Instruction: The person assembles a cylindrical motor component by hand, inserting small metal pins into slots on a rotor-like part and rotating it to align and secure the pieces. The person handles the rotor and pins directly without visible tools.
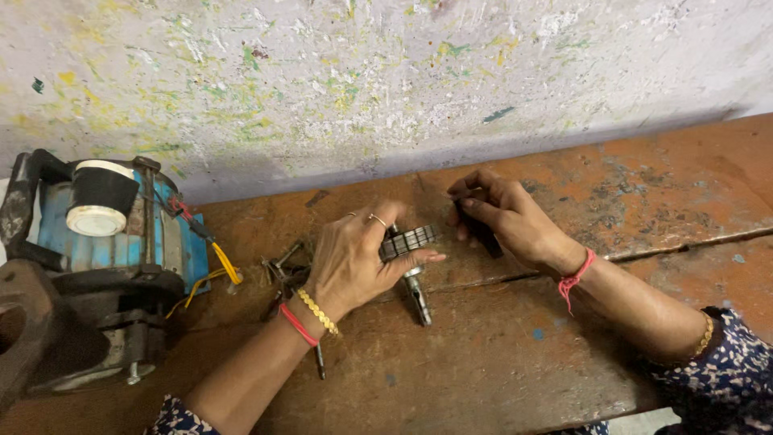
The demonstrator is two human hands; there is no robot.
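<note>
My left hand (354,256) lies over a metal rotor with a ribbed steel core (409,240) and a shaft (419,300) that points toward me; the fingers close around the core on the wooden bench (499,354). My right hand (503,217) is just to the right, fingers curled around a small dark block-shaped part (481,234) that rests against the bench. The two hands are a few centimetres apart. The part's far end is hidden by the fingers.
A blue electric motor (105,242) with a black-and-white cap, red and yellow wires (211,256) and a dark metal base stands at the left. Several loose bolts and small metal pieces (283,270) lie beside my left wrist. A paint-spattered wall (362,89) backs the bench.
</note>
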